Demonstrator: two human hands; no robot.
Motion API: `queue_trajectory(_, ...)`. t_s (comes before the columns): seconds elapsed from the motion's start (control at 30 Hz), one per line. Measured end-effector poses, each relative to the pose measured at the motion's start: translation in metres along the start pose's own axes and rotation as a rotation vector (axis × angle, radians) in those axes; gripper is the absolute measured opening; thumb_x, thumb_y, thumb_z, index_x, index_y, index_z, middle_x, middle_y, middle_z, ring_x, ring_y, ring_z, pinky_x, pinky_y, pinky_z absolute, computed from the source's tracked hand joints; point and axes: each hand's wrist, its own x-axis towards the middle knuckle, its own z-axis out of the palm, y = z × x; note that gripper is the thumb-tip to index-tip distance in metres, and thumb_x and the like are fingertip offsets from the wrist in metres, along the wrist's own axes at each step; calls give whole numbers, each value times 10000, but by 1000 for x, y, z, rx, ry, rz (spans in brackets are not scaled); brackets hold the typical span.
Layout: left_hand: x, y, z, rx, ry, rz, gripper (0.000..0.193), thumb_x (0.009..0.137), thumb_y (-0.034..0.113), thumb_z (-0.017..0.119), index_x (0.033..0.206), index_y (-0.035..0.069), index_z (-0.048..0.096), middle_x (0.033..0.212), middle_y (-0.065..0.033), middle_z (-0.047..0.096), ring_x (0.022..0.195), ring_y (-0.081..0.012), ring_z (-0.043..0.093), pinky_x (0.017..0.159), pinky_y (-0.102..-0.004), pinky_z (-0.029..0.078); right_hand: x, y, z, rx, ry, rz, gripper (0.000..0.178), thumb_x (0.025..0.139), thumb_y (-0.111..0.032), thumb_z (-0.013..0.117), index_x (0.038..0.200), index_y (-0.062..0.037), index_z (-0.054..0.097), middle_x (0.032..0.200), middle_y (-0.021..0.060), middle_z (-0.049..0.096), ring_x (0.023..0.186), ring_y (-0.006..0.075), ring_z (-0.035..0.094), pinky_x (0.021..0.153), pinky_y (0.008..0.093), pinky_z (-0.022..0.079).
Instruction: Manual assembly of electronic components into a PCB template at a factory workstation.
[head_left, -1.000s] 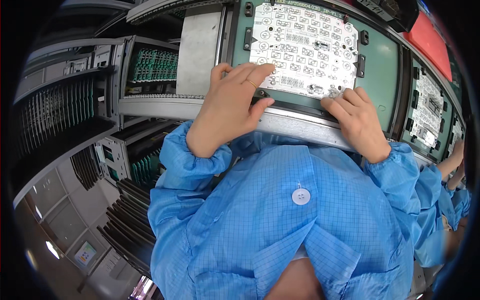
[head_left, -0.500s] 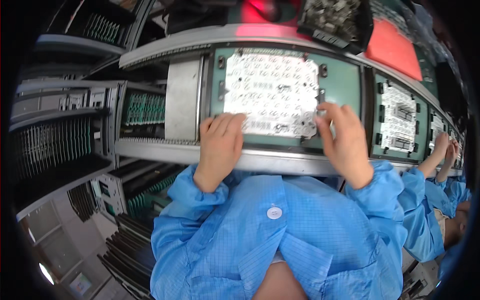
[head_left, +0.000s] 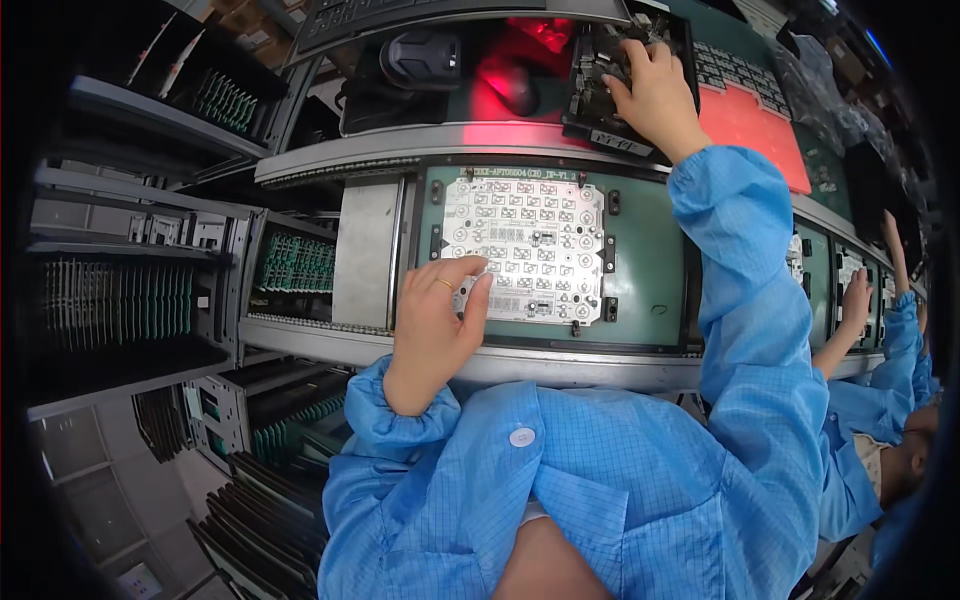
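A white printed circuit board (head_left: 520, 225) with rows of small black-printed component marks lies on a green fixture plate (head_left: 640, 270) in front of me, black clips along its sides. My left hand (head_left: 435, 325) is at the board's lower left, fingers curled and the thumb close to the index fingertip; anything between them is too small to make out. Beyond the rail, my right hand (head_left: 660, 95) reaches into a black bin (head_left: 610, 137) of small dark parts. Its thumb stands apart from the fingers, and nothing shows in its grasp.
Metal rails (head_left: 600, 372) border the fixture. Behind lie a dark scanner-like device (head_left: 420, 60), a mouse (head_left: 510, 90) in red light and a red sheet (head_left: 750, 135). Racks of green boards (head_left: 295, 262) stand left. Co-workers' hands (head_left: 855, 300) work over further fixtures at right.
My right hand has left the board's right edge and gone up and away into the parts bin. The left hand stays by the board's lower left. The view has shifted.
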Motion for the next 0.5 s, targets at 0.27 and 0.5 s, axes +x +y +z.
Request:
queue_trajectory(0.27, 8, 13, 9, -70, -33, 38, 118, 923, 95, 675, 1020, 35, 706, 973, -123, 718, 928, -299, 660, 835, -372, 505, 45, 7, 21, -184, -260, 17, 707, 850, -410, 729, 1453, -143, 474, 1426, 157, 478, 1302, 418, 462, 1007, 594, 453)
queue_trajectory(0.5, 2, -1, 13, -96, -55, -43, 122, 929, 96, 672, 1016, 21, 714, 960, -138, 717, 911, -297, 670, 818, -359, 515, 33, 30, 25, -65, -253, -54, 538, 839, -217, 764, 1337, -156, 571, 1305, 141, 561, 1177, 411, 573, 969, 491, 523)
